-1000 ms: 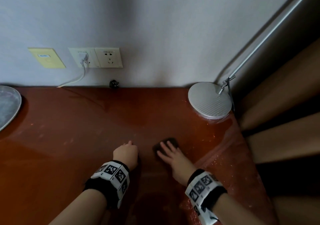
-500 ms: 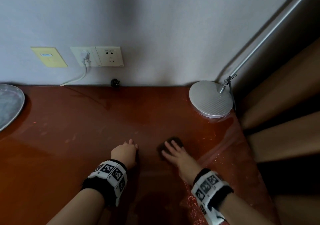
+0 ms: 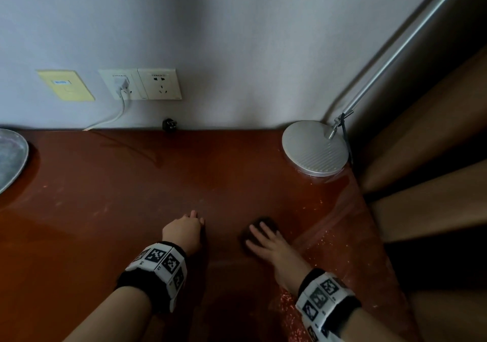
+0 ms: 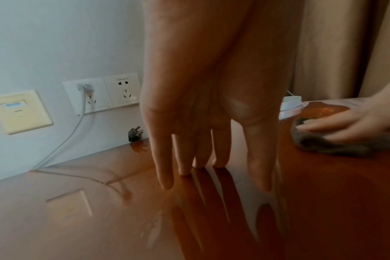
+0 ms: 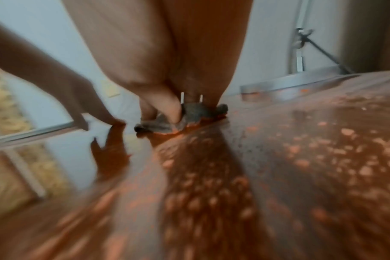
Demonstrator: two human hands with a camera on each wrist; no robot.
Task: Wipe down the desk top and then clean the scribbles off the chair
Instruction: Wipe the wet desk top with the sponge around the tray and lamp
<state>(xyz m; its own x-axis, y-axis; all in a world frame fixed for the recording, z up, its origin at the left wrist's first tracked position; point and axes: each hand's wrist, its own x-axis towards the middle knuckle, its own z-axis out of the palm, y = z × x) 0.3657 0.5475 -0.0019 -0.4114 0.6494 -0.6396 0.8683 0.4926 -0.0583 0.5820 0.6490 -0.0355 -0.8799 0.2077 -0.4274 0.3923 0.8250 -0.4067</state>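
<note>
Ahead of my 2 hands the surface (image 3: 110,210) lies open to the wall. The lamp base (image 3: 315,148) blocks the far right corner, a metal tray (image 3: 11,157) the left edge, curtains (image 3: 432,157) the right side.

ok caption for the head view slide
Right hand presses a dark cloth on the wet desk; left hand braces.

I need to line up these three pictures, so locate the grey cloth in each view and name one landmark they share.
Head: the grey cloth lies low and right of centre, under the right hand.
Left wrist: at the right edge, mid-height, pressed under the right hand's flat fingers.
Right wrist: centre, slightly above middle, beneath the hand; blurred.
Shared landmark: the silver lamp base, beyond the cloth in every view.
</note>
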